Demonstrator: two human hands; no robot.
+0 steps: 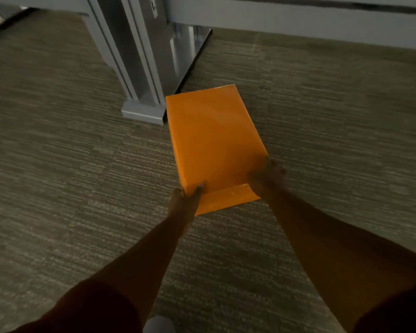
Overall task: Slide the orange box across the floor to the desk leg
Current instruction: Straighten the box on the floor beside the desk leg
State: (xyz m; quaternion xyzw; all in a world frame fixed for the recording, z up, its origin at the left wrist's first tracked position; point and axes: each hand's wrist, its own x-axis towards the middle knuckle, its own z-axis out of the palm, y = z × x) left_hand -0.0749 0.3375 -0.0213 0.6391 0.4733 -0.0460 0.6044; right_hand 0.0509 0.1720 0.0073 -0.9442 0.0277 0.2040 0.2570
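An orange box [214,140] lies flat on the carpet in the middle of the view. Its far left corner is right beside the grey desk leg [139,75], at the leg's foot plate [143,114]. My left hand [186,200] grips the near left corner of the box, thumb on top. My right hand [268,175] holds the near right corner, fingers curled over the side edge. Both arms reach forward from the bottom of the frame.
Striped grey-brown carpet [70,176] covers the floor on all sides. The grey desk frame [298,22] runs along the top right. A dark flat object [7,22] lies at the far left corner.
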